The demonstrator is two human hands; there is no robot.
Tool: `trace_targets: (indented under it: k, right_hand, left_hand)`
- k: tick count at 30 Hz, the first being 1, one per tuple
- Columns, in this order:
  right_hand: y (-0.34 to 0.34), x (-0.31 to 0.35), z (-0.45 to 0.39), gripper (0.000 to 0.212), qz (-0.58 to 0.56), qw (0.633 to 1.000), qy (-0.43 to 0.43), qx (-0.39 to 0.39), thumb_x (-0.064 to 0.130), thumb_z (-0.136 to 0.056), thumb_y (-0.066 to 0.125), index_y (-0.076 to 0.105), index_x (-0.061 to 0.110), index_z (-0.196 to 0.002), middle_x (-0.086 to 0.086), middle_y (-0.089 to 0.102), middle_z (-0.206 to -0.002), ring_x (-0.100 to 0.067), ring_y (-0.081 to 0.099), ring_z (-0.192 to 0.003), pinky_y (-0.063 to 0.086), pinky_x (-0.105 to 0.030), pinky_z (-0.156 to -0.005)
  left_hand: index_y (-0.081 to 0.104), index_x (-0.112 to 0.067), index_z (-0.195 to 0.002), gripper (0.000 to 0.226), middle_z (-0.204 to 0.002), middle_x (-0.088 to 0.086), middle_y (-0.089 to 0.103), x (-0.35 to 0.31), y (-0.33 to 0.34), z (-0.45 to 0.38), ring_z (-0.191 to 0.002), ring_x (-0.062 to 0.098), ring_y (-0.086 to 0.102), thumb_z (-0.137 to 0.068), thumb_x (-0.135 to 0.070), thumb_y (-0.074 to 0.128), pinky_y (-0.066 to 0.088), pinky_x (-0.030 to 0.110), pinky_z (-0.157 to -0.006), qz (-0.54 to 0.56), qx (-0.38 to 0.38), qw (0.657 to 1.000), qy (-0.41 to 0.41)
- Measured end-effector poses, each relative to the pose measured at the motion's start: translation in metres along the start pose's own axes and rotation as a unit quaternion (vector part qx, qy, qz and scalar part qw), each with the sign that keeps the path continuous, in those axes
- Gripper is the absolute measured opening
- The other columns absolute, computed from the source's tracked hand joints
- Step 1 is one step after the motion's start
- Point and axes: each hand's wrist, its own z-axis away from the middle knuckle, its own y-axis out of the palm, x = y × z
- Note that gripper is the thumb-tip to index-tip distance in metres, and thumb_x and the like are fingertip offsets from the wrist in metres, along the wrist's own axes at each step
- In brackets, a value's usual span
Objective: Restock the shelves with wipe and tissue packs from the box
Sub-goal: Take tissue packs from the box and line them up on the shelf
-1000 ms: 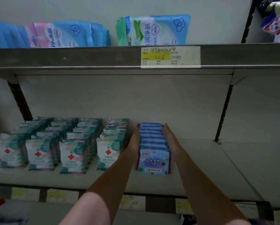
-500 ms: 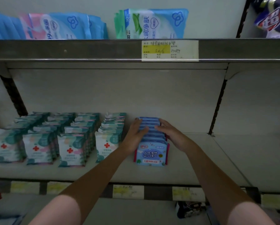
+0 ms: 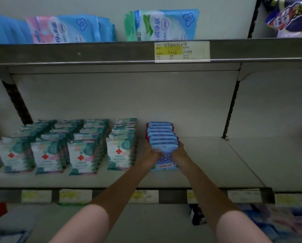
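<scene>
Blue wipe packs (image 3: 161, 137) stand upright in a single front-to-back row on the shelf (image 3: 216, 165), just right of four rows of teal-and-white packs (image 3: 81, 155) marked with red crosses. Left hand (image 3: 151, 153) and right hand (image 3: 179, 152) grip the front pack (image 3: 164, 162) from its two sides; both hands reach onto its face, so that the middle of its label is only partly visible and the print there is hard to read. Fingers of each hand are curled against the pack, but motion blur and dim light prevent any count of them or a view of their tips. How many blue packs stand in the row cannot be told exactly, since only their top edges show behind the front one. Both forearms rise from the lower edge of the view, with the upper arms cut off. Price tag (image 3: 181, 51), yellow and white, is fixed to the upper shelf's edge; its handwriting is too small to read. Above it lean larger blue bags (image 3: 66, 28) and a green-and-blue bag (image 3: 162, 25), their tops cropped. A dark printed bag (image 3: 292, 14) at the upper right is cut off by the frame. Smeared labels (image 3: 74, 195) line the lower shelf's front edge; items below it are blurred.
</scene>
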Motion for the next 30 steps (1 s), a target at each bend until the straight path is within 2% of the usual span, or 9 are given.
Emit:
trace_targets:
  k: [2,7,9,12,14,16,21,24,30]
  right_hand:
    - [-0.001,0.007,0.01,0.046,0.01,1.0,0.006,-0.011,0.021,-0.097,0.048,0.036,0.005,-0.138,-0.015,0.054,-0.127,-0.019,0.057,-0.101,0.046,-0.024,-0.078]
    - [-0.008,0.019,0.034,0.084,0.061,0.998,0.031,-0.002,-0.003,-0.094,0.046,-0.017,0.009,-0.147,-0.013,0.032,-0.149,-0.026,0.041,-0.13,0.037,-0.025,-0.087]
    - [-0.01,0.025,0.039,0.092,0.072,0.997,0.021,-0.024,-0.014,-0.087,0.046,-0.018,0.011,-0.147,-0.013,0.022,-0.154,-0.027,0.033,-0.136,0.036,-0.032,-0.102]
    - [-0.003,0.038,0.058,0.095,0.181,0.978,-0.058,-0.086,-0.009,-0.083,0.054,-0.013,0.007,-0.148,-0.011,-0.005,-0.159,-0.023,0.002,-0.147,0.008,-0.032,-0.118]
    - [0.007,0.044,0.071,0.089,0.275,0.943,-0.154,-0.111,0.001,-0.086,0.058,-0.005,0.003,-0.148,-0.013,-0.009,-0.158,-0.023,-0.006,-0.147,0.001,-0.025,-0.116]
    - [0.024,0.052,0.087,0.082,0.298,0.924,-0.219,-0.1,0.005,-0.088,0.057,0.001,0.002,-0.148,-0.014,-0.006,-0.158,-0.023,-0.004,-0.147,0.002,-0.022,-0.115]
    - [0.073,0.073,0.12,0.072,0.283,0.933,-0.214,-0.065,0.003,-0.092,0.047,0.003,0.002,-0.149,-0.01,-0.004,-0.159,-0.021,-0.002,-0.147,0.002,-0.022,-0.115]
    - [0.104,0.097,0.141,0.061,0.309,0.925,-0.212,-0.058,0.008,-0.091,0.048,0.023,0.005,-0.147,-0.013,0.022,-0.154,-0.025,0.02,-0.143,0.02,-0.03,-0.116]
    - [0.174,0.144,0.197,0.037,0.297,0.921,-0.249,-0.04,0.012,-0.09,0.05,0.047,0.011,-0.127,-0.017,0.051,-0.123,-0.033,0.05,-0.116,0.038,-0.028,-0.089]
  left_hand:
    - [0.048,-0.017,-0.12,0.043,-0.12,0.005,0.056,-0.003,0.001,0.002,-0.108,0.018,0.053,-0.087,0.01,0.055,0.044,0.031,-0.091,-0.006,-0.002,1.0,-0.008]
    - [0.034,-0.009,-0.134,0.062,-0.127,0.012,0.053,-0.014,-0.002,0.02,-0.12,0.027,0.053,-0.082,0.009,0.062,0.045,0.033,-0.094,-0.003,-0.037,0.999,-0.028]
    - [0.03,-0.007,-0.138,0.069,-0.129,0.009,0.053,-0.019,-0.006,0.029,-0.121,0.022,0.052,-0.08,0.011,0.063,0.045,0.025,-0.09,-0.014,-0.042,0.999,0.015]
    - [0.033,-0.012,-0.134,0.064,-0.119,-0.004,0.046,-0.037,-0.008,0.046,-0.116,0.014,0.048,-0.082,0.017,0.056,0.044,0.008,-0.076,-0.009,-0.051,0.996,0.075]
    - [0.048,-0.009,-0.125,0.051,-0.124,0.003,0.055,-0.043,-0.01,0.051,-0.119,0.022,0.055,-0.081,0.017,0.056,0.051,0.015,-0.086,-0.029,-0.051,0.992,0.114]
    - [0.044,-0.005,-0.133,0.053,-0.132,0.01,0.054,-0.045,-0.016,0.06,-0.124,0.024,0.052,-0.084,0.011,0.056,0.042,0.023,-0.103,-0.065,-0.052,0.989,0.122]
    - [0.02,-0.007,-0.147,0.068,-0.151,0.006,0.029,-0.063,-0.052,0.089,-0.14,0.02,0.03,-0.09,-0.006,0.056,0.025,0.022,-0.111,-0.134,-0.1,0.981,0.093]
    - [0.039,-0.008,-0.14,0.056,-0.141,0.005,0.045,-0.077,-0.085,0.109,-0.13,0.02,0.044,-0.087,-0.003,0.058,0.034,0.014,-0.092,-0.132,-0.122,0.981,0.066]
    - [0.064,-0.004,-0.103,0.023,-0.106,0.017,0.068,-0.102,-0.157,0.159,-0.103,0.028,0.063,-0.081,-0.006,0.057,0.051,0.039,-0.092,-0.134,-0.15,0.976,0.089]
